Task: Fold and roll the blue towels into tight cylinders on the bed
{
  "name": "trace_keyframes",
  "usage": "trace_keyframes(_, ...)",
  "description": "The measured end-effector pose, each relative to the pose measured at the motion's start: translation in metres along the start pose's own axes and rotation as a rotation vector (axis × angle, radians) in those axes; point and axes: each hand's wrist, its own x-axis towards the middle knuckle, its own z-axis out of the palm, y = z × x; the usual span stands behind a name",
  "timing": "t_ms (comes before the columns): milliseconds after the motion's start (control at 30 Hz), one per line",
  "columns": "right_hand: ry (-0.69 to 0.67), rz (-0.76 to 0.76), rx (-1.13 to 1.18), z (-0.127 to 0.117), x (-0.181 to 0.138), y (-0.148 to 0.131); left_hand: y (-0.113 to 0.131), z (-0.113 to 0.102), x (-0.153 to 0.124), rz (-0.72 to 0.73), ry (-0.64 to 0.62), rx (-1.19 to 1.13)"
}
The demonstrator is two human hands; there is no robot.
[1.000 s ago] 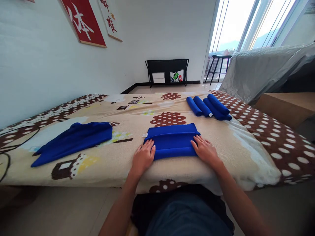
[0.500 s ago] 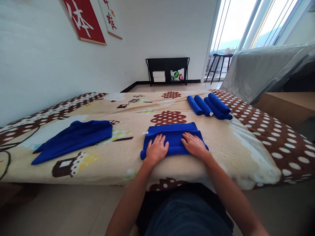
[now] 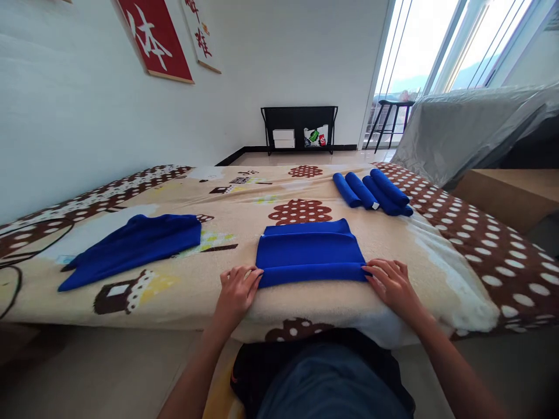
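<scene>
A folded blue towel lies flat on the patterned blanket near the bed's front edge. My left hand rests on the blanket at the towel's near left corner, fingers curled and touching its edge. At the near right corner my right hand does the same, fingertips at the towel's folded edge. Neither hand has lifted the cloth.
A loosely folded blue towel lies to the left. Several rolled blue towels sit at the back right. A black rack, a stool and a covered sofa stand beyond the bed.
Both hands slid off the top of the towel outward and toward me, to its near corners. The towel now lies smoother and squarer.
</scene>
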Motion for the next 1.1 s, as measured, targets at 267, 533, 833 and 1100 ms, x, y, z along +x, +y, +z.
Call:
trace_keyframes(267,-0.174,0.002,0.111,-0.002,0.016,0.010,-0.014,-0.009,0.000,0.038,-0.175,-0.096)
trace_keyframes(533,-0.208,-0.043,0.170,-0.005,0.032,0.020,-0.026,-0.016,0.020,0.017,-0.275,-0.168)
trace_keyframes(833,-0.372,-0.057,0.198,-0.044,0.011,0.004,-0.022,-0.042,0.007,0.081,-0.349,-0.292)
trace_keyframes(1100,-0.187,-0.211,0.027,-0.017,0.032,-0.077,0.070,-0.008,0.025,0.225,-0.096,0.040)
